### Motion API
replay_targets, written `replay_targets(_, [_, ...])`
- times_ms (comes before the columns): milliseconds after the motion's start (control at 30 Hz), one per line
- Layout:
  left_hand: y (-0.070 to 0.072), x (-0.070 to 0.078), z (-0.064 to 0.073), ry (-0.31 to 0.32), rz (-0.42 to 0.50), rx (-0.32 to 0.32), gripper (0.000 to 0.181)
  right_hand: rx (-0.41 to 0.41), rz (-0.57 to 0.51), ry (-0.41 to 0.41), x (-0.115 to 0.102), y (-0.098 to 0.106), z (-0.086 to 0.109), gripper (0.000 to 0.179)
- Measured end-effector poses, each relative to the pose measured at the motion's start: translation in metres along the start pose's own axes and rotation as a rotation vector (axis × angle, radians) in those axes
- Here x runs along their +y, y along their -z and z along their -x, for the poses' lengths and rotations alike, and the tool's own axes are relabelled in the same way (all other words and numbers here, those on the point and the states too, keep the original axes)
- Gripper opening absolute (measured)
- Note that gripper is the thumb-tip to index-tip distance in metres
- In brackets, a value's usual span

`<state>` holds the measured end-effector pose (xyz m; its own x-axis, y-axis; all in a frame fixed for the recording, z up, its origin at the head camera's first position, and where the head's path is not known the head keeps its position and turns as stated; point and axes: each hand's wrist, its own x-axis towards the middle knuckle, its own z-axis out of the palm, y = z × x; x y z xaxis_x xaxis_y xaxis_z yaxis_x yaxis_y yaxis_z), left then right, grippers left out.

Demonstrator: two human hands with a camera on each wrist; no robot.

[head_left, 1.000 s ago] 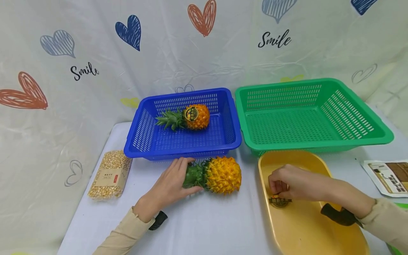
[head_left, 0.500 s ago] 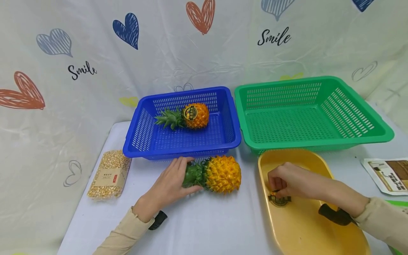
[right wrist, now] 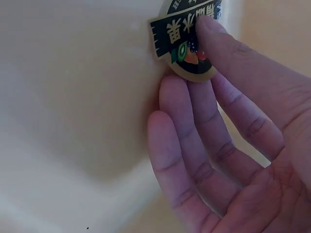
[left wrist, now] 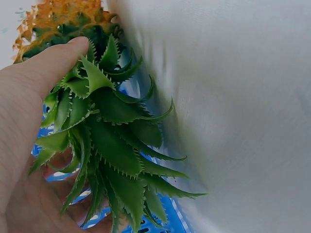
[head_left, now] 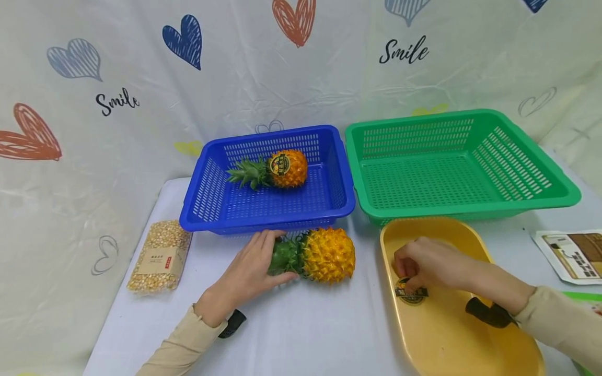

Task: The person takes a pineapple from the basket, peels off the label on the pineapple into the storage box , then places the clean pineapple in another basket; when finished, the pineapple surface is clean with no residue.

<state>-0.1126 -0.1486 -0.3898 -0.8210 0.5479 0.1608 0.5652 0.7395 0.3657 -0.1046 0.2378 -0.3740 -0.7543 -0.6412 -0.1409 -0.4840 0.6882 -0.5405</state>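
On the white table lies a pineapple (head_left: 328, 256) with a bumpy yellow-orange body and a green leafy crown (left wrist: 112, 121). My left hand (head_left: 249, 266) grips it by the crown, thumb on the near side and fingers behind the leaves, partly hidden by them. Over the yellow tub (head_left: 463, 324), my right hand (head_left: 435, 263) pinches an oval black-and-gold label (right wrist: 187, 41) with fruit pictures between thumb and fingers. A second pineapple (head_left: 289, 169) bearing a similar label (head_left: 279, 164) lies in the blue basket (head_left: 268, 222).
A green basket (head_left: 463, 209) stands right of the blue one, behind the tub. At the left lies a clear pack of corn kernels (head_left: 160, 256). A white-and-brown packet (head_left: 571, 256) lies at the right, with a green-edged item (head_left: 583, 296) nearer me, partly cut off.
The head view has tilted slightly, so everything sits a little higher. Both hands keep their holds, and the pineapple and label stay nearly in place.
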Motion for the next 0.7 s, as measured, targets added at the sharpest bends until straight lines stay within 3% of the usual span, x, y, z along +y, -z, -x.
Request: replay_targets(700, [0.0000, 0.0002, -0.0003, 0.001, 0.006, 0.000, 0.086, 0.047, 0.059, -0.071, 0.0018, 0.0082, 0.0022, 0.028])
